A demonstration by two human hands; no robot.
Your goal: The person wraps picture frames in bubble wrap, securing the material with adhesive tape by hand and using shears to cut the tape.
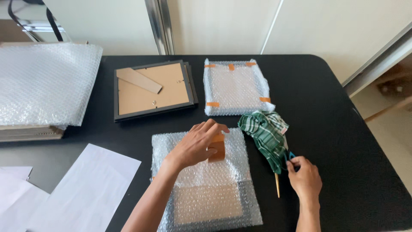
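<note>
A square bubble-wrapped package, taped with brown strips, lies at the counter's far side; a second, larger one (one brown strip) lies nearer.

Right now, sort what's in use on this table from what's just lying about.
In use: left hand pressing brown tape onto bubble-wrapped frame; right hand at blue-handled tool.
Lying about: checked cloth, bare frames, taped parcel, bubble wrap stack, white paper.
</note>
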